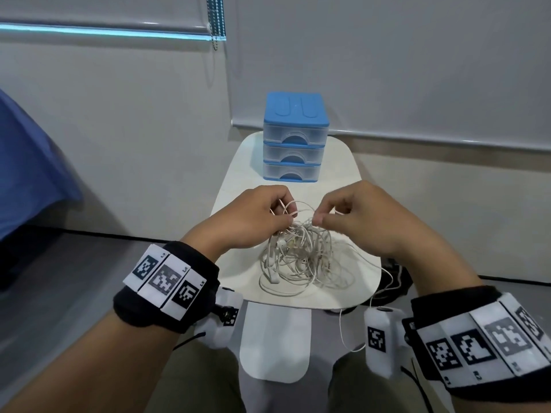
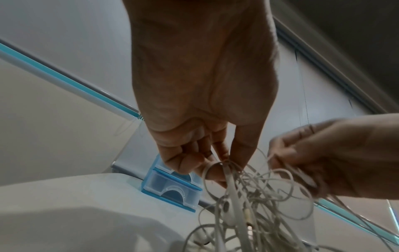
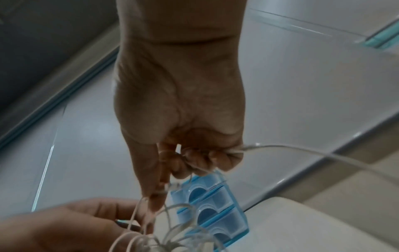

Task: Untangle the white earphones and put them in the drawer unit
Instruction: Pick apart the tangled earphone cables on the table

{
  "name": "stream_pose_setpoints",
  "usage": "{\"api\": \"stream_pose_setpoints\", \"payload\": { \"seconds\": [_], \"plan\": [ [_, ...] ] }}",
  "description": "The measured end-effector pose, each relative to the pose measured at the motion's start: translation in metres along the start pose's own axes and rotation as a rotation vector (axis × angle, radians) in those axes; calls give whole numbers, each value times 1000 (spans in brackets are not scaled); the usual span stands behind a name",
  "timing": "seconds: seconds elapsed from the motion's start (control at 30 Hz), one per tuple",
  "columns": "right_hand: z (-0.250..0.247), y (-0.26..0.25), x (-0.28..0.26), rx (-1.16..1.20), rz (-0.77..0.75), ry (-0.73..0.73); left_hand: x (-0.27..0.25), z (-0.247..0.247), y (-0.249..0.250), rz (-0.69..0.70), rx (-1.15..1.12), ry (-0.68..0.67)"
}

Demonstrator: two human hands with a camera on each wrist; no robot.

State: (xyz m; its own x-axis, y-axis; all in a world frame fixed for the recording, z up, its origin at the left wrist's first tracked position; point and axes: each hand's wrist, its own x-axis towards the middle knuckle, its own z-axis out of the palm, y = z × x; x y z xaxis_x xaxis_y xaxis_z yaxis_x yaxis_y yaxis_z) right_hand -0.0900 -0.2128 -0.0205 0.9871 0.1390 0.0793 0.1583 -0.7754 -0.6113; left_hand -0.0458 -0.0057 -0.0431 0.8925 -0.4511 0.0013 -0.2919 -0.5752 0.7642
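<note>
A tangled heap of white earphones (image 1: 301, 257) lies on the small white table (image 1: 238, 186), its top lifted between my hands. My left hand (image 1: 268, 213) pinches loops of cord at the heap's upper left; the left wrist view shows its fingers (image 2: 194, 160) curled round the cords (image 2: 248, 196). My right hand (image 1: 334, 213) pinches cord at the upper right, and in the right wrist view its curled fingers (image 3: 205, 158) grip a strand (image 3: 302, 150) that trails off right. The blue drawer unit (image 1: 295, 138) with three clear drawers, all closed, stands behind the hands.
One cord (image 1: 343, 323) hangs over the table's near edge between my knees. A blue cloth (image 1: 26, 174) is at the far left. Walls and a roller blind (image 1: 417, 70) close in behind the table. A dark object (image 1: 396, 281) lies on the floor right of the table.
</note>
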Motion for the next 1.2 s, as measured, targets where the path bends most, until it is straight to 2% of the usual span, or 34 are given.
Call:
{"api": "stream_pose_setpoints", "payload": {
  "seconds": [0.17, 0.33, 0.47, 0.53, 0.63, 0.73, 0.87, 0.97, 1.03, 1.2],
  "plan": [
    [-1, -9, 3, 328, -56, 209, -1, -3, 1, 3, -21, 5],
    [1, -16, 3, 745, -66, 336, -4, -7, 2, 35, -11, -30],
    [2, -12, 9, 723, -34, 476, -5, -5, 6, 48, 40, -103],
    [2, -11, 10, 684, -29, 542, -2, -4, 6, 82, 90, -14],
    [0, -8, 8, 572, -38, 583, 3, -4, 4, 119, 135, 200],
    [0, 0, 5, 446, 25, 462, 0, 0, 4, 148, 194, 292],
    [6, 13, -2, 538, 206, 145, -13, 22, 0, 93, 174, 200],
    [15, 24, -11, 363, 280, -96, -21, 34, -7, 61, 90, 158],
    [19, 31, -19, 253, 264, -151, -25, 37, -9, 42, 28, 147],
    [21, 41, -31, 272, 238, -176, -31, 33, -5, -5, -187, 101]
  ]
}}
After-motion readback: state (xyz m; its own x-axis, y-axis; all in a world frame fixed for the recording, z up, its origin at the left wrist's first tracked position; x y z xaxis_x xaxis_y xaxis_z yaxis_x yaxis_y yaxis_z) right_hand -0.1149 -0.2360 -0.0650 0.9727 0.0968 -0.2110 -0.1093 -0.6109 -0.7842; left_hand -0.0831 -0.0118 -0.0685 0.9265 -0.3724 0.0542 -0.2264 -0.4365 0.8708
